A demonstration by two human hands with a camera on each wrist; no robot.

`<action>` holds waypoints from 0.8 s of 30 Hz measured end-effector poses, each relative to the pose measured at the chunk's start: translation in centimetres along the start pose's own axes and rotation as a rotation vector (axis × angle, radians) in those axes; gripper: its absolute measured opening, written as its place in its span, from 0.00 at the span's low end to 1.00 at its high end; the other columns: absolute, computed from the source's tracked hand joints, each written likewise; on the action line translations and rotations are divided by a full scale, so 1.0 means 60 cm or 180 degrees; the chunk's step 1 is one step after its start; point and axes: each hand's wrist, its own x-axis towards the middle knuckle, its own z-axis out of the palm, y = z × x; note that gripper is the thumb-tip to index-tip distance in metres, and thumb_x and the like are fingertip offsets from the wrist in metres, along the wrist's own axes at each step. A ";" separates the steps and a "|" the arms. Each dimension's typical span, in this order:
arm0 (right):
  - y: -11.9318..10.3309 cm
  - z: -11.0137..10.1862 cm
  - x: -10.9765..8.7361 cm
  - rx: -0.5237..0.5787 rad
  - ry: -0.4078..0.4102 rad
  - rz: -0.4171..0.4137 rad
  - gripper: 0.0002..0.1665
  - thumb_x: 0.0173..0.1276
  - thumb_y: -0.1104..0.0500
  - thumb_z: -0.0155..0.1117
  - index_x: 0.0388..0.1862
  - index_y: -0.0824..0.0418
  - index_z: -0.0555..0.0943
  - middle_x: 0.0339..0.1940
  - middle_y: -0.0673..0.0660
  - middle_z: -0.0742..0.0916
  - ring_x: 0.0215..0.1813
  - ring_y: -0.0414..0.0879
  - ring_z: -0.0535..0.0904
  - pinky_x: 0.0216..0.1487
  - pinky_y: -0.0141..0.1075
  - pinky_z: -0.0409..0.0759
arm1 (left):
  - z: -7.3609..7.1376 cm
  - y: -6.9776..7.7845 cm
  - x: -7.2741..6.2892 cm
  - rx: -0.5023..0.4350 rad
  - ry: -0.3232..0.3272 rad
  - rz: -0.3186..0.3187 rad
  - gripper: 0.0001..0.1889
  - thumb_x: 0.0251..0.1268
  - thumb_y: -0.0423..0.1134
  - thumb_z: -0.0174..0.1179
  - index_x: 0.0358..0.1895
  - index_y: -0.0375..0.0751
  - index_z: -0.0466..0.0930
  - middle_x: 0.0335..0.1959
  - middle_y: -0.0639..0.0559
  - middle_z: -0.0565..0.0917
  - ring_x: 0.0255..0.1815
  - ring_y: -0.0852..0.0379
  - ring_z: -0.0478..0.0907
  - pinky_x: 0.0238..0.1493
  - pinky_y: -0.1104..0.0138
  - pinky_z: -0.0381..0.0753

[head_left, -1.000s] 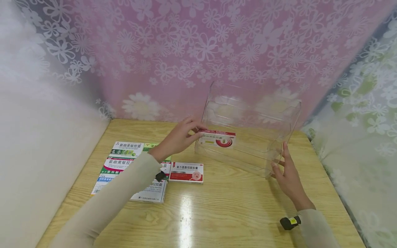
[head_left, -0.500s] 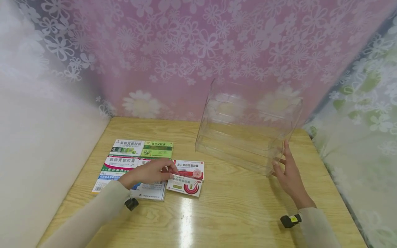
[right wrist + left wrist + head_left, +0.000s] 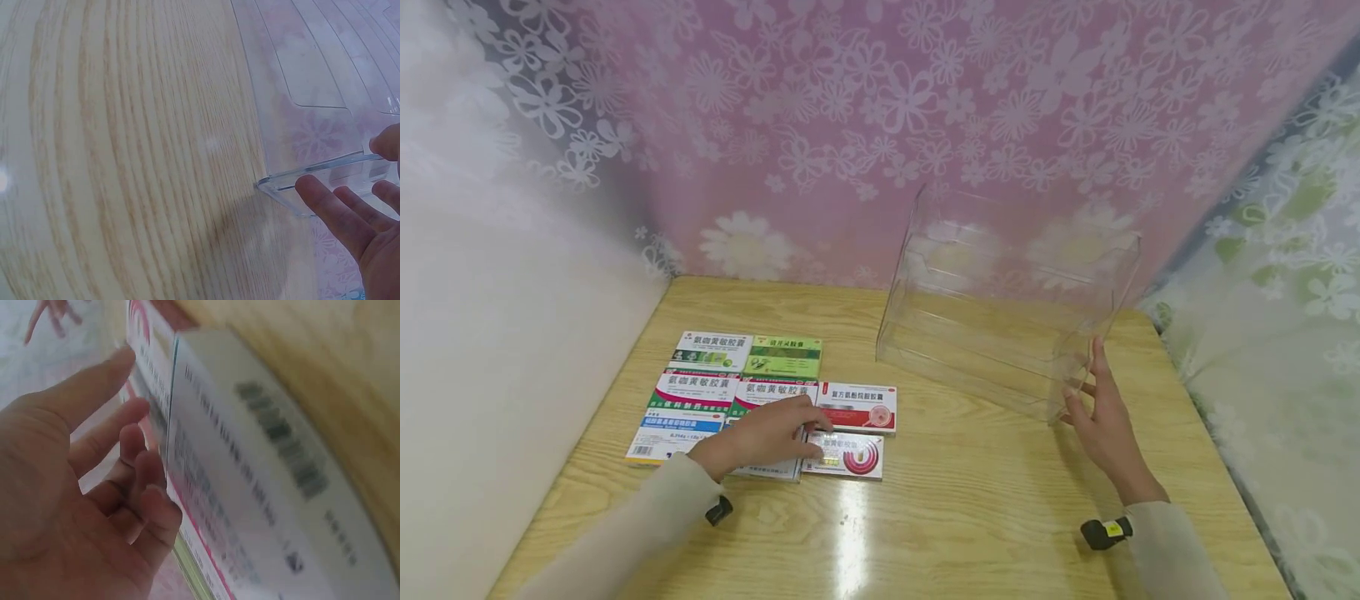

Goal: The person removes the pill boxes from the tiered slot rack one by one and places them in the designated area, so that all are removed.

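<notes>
Near the lower right of a block of medicine boxes, my left hand (image 3: 767, 435) has its thumb and fingers apart and loosely bent. Its fingertips are at the left end of a white medicine box with red rings (image 3: 844, 457), which lies flat on the table. Just behind that box lies a red-and-white medicine box (image 3: 858, 407). On the right, a clear plastic display rack (image 3: 973, 333) with several tiers stands tilted back. My right hand (image 3: 1108, 425) holds its right side panel, the panel edge (image 3: 325, 164) between thumb and fingers in the right wrist view.
Several more boxes lie flat in rows at the left, among them a green box (image 3: 784, 357) and a blue-and-white box (image 3: 673, 435); my left hand partly covers some. Wood-grain table (image 3: 970, 517); a pink floral cloth (image 3: 820, 125) hangs behind it.
My left hand has carried the ringed box from in front of the rack down to the left, set it flat in front of the red-and-white box and loosened its fingers. The right hand stays.
</notes>
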 end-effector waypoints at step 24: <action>0.001 -0.001 -0.008 0.0019 -0.0083 0.0008 0.56 0.88 0.65 0.54 0.93 0.38 0.30 0.90 0.74 0.48 0.71 0.87 0.68 0.41 0.26 0.89 | 0.039 0.021 -0.015 0.0580 0.0119 0.0005 0.31 0.65 0.59 0.78 0.69 0.59 0.82 0.64 0.59 0.84 0.61 0.58 0.78 0.60 0.55 0.85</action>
